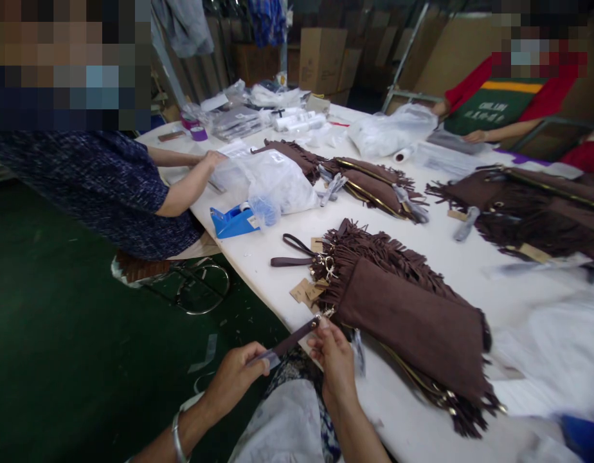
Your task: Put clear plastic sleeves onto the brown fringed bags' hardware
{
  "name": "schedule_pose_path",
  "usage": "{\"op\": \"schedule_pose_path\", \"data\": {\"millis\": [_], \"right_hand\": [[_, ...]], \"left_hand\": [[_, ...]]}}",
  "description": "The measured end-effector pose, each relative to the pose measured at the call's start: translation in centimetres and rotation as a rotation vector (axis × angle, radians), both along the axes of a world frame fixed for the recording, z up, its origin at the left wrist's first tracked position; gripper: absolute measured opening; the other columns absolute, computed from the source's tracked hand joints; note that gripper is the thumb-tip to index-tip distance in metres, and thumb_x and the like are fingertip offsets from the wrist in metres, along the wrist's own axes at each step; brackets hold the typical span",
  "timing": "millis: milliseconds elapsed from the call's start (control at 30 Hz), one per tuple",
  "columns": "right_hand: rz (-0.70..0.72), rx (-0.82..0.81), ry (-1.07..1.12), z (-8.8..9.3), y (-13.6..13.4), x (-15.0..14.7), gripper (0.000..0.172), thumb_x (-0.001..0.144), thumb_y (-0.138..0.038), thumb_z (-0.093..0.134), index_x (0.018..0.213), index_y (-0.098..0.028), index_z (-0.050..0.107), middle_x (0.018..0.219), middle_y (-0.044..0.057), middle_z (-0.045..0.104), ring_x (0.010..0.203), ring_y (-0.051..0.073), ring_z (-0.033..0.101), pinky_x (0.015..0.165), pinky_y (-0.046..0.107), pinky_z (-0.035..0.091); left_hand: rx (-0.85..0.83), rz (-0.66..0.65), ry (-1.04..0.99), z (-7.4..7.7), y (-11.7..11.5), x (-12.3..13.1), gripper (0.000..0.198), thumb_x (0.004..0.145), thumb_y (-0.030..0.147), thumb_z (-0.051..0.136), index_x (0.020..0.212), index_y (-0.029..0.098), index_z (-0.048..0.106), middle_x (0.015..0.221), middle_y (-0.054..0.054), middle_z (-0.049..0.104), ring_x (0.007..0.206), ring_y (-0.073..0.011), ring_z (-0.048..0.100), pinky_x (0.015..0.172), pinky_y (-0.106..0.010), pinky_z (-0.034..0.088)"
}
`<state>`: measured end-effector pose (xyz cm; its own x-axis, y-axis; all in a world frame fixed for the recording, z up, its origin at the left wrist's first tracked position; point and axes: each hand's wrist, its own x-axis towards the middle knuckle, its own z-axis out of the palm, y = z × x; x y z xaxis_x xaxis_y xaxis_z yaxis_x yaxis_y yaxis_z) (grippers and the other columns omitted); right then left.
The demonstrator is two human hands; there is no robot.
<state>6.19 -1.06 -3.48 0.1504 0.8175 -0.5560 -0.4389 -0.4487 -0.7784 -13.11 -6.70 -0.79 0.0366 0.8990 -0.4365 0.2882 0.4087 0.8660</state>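
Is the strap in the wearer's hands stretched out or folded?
Stretched out: the strap runs straight from the left hand to the right hand, beside the fringed bag.

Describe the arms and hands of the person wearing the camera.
Both hands are bare: no gloves on the left hand or the right hand. Both forearms are bare too, with no sleeves in view. A thin silver metal bangle circles the left wrist. The right wrist carries nothing. Any rings are too small to tell.
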Motion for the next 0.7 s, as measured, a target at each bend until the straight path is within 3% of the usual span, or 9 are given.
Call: {"op": "schedule_pose_path", "data": {"millis": [100, 233, 400, 500, 600, 700], "right_hand": [[-0.050, -0.021, 0.059, -0.1, 0.8, 0.0, 0.044, 0.061, -0.046, 0.080, 0.092, -0.016, 0.067, 0.075, -0.001, 0.065, 0.051, 0.006, 0.052, 0.042, 0.016, 0.037], [0.002, -0.025, 0.063, -0.3, 0.9, 0.1, 0.035, 0.061, -0.043, 0.080, 0.078, -0.017, 0.065, 0.063, -0.003, 0.059, 0.050, 0.007, 0.049, 0.042, 0.016, 0.034], [0.119, 0.022, -0.088, -0.2, 0.5, 0.7, 0.029, 0.067, -0.045, 0.072, 0.072, -0.018, 0.064, 0.059, -0.002, 0.058, 0.050, 0.010, 0.048, 0.041, 0.019, 0.031], [0.179, 0.067, -0.229, -0.2, 0.3, 1.2, 0.026, 0.075, -0.045, 0.064, 0.074, -0.018, 0.066, 0.055, -0.002, 0.058, 0.048, 0.011, 0.047, 0.042, 0.020, 0.032], [0.217, 0.096, -0.363, -0.4, 0.1, 1.6, 0.028, 0.080, -0.045, 0.058, 0.076, -0.019, 0.067, 0.058, -0.001, 0.061, 0.051, 0.014, 0.050, 0.046, 0.022, 0.035], [0.250, 0.138, -0.496, -0.2, -0.2, 1.9, 0.028, 0.083, -0.045, 0.055, 0.076, -0.021, 0.068, 0.059, -0.001, 0.061, 0.055, 0.016, 0.053, 0.051, 0.024, 0.038]], "left_hand": [[0.003, -0.015, 0.006, 0.3, 0.4, 0.5, 0.021, 0.082, 0.034, 0.056, 0.082, 0.016, 0.067, 0.077, -0.002, 0.067, 0.076, -0.0198, 0.059, 0.069, -0.027, 0.040], [0.020, 0.009, -0.108, -0.7, 1.3, 2.1, 0.026, 0.085, 0.038, 0.055, 0.086, 0.015, 0.068, 0.080, -0.004, 0.068, 0.077, -0.0195, 0.059, 0.070, -0.027, 0.041], [-0.033, 0.077, -0.263, -2.0, 3.5, 4.6, 0.038, 0.083, 0.047, 0.060, 0.084, 0.010, 0.070, 0.075, -0.006, 0.069, 0.065, -0.0174, 0.058, 0.060, -0.025, 0.040], [0.000, 0.052, -0.319, -2.0, 4.8, 6.0, 0.042, 0.085, 0.049, 0.057, 0.090, 0.011, 0.072, 0.080, -0.007, 0.071, 0.072, -0.0200, 0.062, 0.066, -0.027, 0.044], [0.084, 0.035, -0.270, -1.9, 5.4, 7.0, 0.041, 0.090, 0.046, 0.051, 0.103, 0.013, 0.071, 0.091, -0.008, 0.073, 0.083, -0.0228, 0.065, 0.075, -0.030, 0.049], [0.226, 0.029, -0.065, -1.8, 5.4, 7.6, 0.035, 0.091, 0.042, 0.051, 0.108, 0.019, 0.071, 0.105, -0.007, 0.072, 0.097, -0.0242, 0.065, 0.090, -0.033, 0.048]]}}
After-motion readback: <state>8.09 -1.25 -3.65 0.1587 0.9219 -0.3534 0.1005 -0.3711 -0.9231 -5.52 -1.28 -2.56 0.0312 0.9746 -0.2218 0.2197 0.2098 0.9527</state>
